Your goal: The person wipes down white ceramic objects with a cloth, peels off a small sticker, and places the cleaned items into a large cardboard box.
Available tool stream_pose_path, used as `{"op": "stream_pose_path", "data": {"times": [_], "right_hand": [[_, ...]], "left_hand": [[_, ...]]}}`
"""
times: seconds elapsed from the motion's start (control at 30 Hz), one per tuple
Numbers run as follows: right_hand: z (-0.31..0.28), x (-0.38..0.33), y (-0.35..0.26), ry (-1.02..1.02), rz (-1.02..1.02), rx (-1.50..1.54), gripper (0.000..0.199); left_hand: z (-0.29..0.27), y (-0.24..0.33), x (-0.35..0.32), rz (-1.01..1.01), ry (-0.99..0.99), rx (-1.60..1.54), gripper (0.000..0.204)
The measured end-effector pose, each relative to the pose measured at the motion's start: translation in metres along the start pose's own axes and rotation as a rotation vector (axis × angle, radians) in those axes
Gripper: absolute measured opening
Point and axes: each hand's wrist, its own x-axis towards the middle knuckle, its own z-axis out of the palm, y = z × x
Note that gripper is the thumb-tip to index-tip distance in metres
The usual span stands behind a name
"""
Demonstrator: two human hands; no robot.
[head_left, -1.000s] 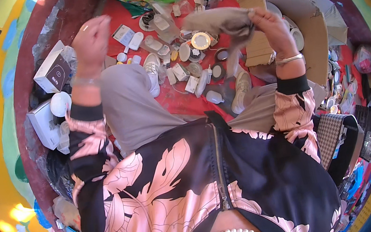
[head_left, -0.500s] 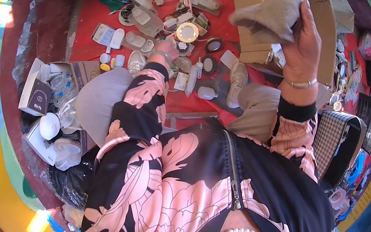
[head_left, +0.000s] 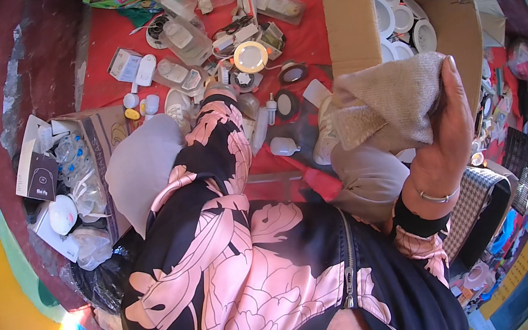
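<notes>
My right hand point(head_left: 441, 138) is raised at the right, shut on a folded beige cloth point(head_left: 388, 102). My left arm in a floral sleeve stretches forward over the red mat point(head_left: 306, 36). My left hand point(head_left: 218, 92) is almost hidden past the cuff, so its fingers cannot be read. It lies among loose lamp parts: a round light fitting with a gold centre point(head_left: 250, 56), a dark round fitting point(head_left: 292, 73), a white bulb point(head_left: 263, 124) and clear plastic packs point(head_left: 180, 37).
A large open cardboard box point(head_left: 350, 9) with several white round fittings point(head_left: 391, 9) stands at the back right. At the left is a smaller carton point(head_left: 101, 124) of bulbs, with a black and white box point(head_left: 37, 178) beside it. My grey-clad knees point(head_left: 142, 169) frame the pile.
My left arm has dropped from raised to reaching down into the lamp parts. My right hand has brought the cloth closer and to the right.
</notes>
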Motion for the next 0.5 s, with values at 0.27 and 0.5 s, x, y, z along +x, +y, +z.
{"op": "stream_pose_path", "data": {"times": [0.27, 0.5], "right_hand": [[-0.01, 0.003, -0.005, -0.04, 0.023, 0.066, 0.019], [-0.018, 0.02, 0.0, -0.21, 0.086, 0.214, 0.019]], "left_hand": [[-0.012, 0.006, 0.007, 0.087, -0.205, -0.132, 0.038], [-0.021, 0.011, -0.035, 0.314, -0.508, -0.209, 0.039]]}}
